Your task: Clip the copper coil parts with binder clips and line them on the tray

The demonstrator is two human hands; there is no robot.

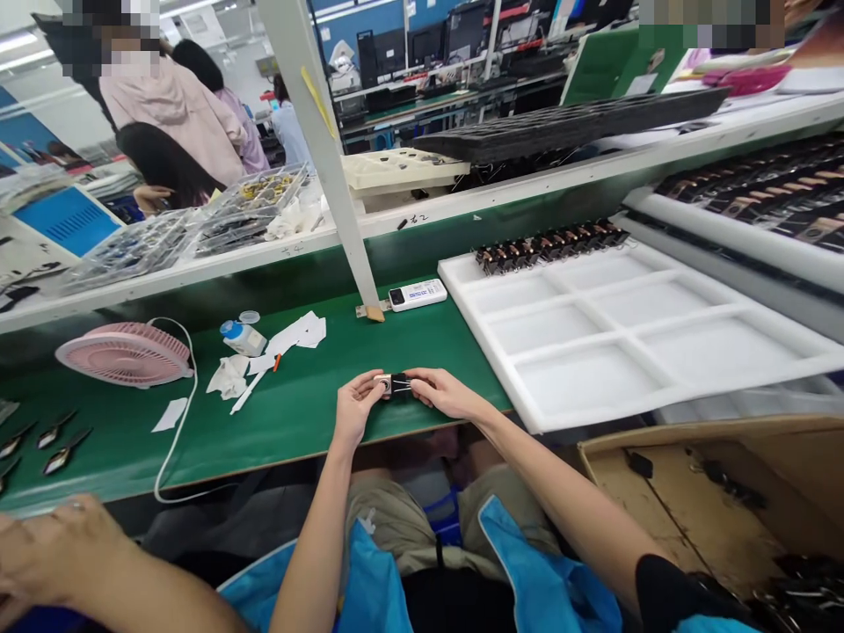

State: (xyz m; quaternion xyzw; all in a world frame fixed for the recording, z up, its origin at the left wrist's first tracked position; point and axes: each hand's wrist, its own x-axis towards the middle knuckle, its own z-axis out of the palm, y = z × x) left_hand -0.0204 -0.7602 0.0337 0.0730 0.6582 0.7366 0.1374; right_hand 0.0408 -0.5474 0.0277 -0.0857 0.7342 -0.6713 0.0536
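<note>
A small black part with a metal face and thin pale leads (398, 387) is held above the front edge of the green bench (415, 338). My left hand (357, 406) pinches its metal end between thumb and fingers. At the other end, my right hand (447, 394) is closed on the lead side, its fingertips hiding part of the leads. Similar black and copper parts (550, 244) stand in a row along the back of a white foam tray (526, 381) on the right.
A pink fan (125, 353) with a white cable lies left, near a small bottle (243, 338), paper scraps (300, 334) and a white pen (247, 393). A white device (418, 294) sits by the post. A cardboard box (665, 448) stands lower right. Another person's hand (59, 549) is lower left.
</note>
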